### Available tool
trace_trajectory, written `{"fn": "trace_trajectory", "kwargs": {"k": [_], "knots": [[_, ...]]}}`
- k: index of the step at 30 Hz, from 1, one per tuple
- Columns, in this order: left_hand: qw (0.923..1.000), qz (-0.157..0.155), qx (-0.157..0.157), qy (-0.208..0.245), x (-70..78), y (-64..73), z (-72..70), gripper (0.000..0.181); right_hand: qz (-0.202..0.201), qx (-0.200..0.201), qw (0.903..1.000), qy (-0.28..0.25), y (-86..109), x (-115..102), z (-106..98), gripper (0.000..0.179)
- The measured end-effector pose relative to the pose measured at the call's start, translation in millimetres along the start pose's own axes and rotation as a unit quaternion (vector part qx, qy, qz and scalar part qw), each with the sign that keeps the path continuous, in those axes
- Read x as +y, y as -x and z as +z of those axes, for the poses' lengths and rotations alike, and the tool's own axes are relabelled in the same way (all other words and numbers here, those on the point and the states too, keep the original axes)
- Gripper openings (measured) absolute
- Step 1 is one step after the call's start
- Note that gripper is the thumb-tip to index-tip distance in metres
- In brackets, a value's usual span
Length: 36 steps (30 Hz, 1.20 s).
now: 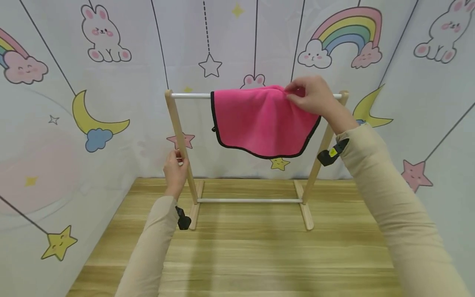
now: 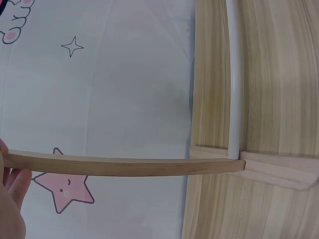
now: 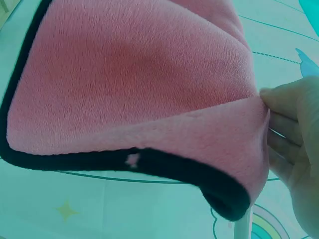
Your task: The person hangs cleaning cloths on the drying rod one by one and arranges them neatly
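A pink towel (image 1: 252,119) with black edging hangs folded over the white top bar (image 1: 191,96) of a small wooden rack. My right hand (image 1: 315,97) pinches the towel at the bar, towards its right side. Seen from the right wrist, thumb and fingers hold a fold of the fluffy towel (image 3: 134,74), and its black-edged corner curls below. Over on the left, my left hand (image 1: 174,171) grips the rack's left wooden post (image 1: 179,132) partway up. The left wrist view shows fingers (image 2: 19,186) around that post.
The rack stands on a wood-grain table (image 1: 252,255), its feet (image 1: 306,216) joined by a white lower bar (image 1: 250,201). Close behind hangs a pale curtain (image 1: 230,24) printed with rabbits, stars and rainbows, which also runs along both sides.
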<state>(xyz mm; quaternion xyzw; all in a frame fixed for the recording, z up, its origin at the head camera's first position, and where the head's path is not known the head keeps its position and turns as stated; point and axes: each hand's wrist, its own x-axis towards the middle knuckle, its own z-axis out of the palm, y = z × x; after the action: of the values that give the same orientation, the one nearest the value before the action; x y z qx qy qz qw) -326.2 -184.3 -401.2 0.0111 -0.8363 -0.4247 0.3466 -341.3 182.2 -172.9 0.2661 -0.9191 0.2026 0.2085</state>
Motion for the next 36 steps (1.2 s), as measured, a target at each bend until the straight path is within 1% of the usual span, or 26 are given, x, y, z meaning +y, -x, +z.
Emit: {"fn": "trace_trajectory", "kwargs": {"k": [6,13,15,17,20,22,25,28,30,31,33,36], "knots": [[1.0000,-0.002,-0.004,-0.004,0.9,0.5,-0.4,0.019,0.010,-0.011,0.9999,-0.005,6.0,2,-2,0.027],[1.0000,0.006,-0.008,-0.002,0.0,1.9,3.2,0.017,0.004,0.016,0.9995,0.027,10.8,11,2,0.030],[1.0000,0.006,-0.006,-0.003,-0.1,1.7,4.4,0.017,0.000,0.033,0.9989,0.032,11.5,12,4,0.029],[1.0000,0.009,-0.001,-0.004,-0.4,1.2,4.6,0.016,-0.016,0.065,0.9970,0.039,11.1,12,8,0.027],[0.9999,0.009,0.010,-0.007,-1.6,-0.5,3.6,0.016,-0.052,0.120,0.9900,0.054,7.8,8,15,0.022],[0.9998,0.007,0.015,-0.009,-2.4,-1.9,1.9,0.017,-0.073,0.146,0.9847,0.061,4.2,5,20,0.020],[0.9999,0.002,0.012,-0.009,-2.0,-3.1,-0.7,0.018,-0.079,0.156,0.9826,0.062,-1.4,3,20,0.019],[1.0000,0.004,0.004,-0.004,0.1,-1.9,-1.6,0.019,-0.061,0.172,0.9814,0.059,-8.0,3,15,0.019],[1.0000,0.002,-0.002,-0.001,1.4,-0.7,-1.6,0.020,-0.041,0.182,0.9812,0.049,-12.2,4,11,0.019],[1.0000,0.001,-0.003,0.000,1.8,-0.2,-1.4,0.019,-0.029,0.181,0.9821,0.044,-13.9,5,10,0.020],[1.0000,0.000,-0.001,-0.004,1.7,0.6,-0.4,0.019,-0.001,0.163,0.9861,0.031,-15.1,7,8,0.021],[0.9999,-0.002,0.003,-0.009,1.4,1.2,0.4,0.018,0.037,0.117,0.9920,0.030,-11.6,12,6,0.023]]}}
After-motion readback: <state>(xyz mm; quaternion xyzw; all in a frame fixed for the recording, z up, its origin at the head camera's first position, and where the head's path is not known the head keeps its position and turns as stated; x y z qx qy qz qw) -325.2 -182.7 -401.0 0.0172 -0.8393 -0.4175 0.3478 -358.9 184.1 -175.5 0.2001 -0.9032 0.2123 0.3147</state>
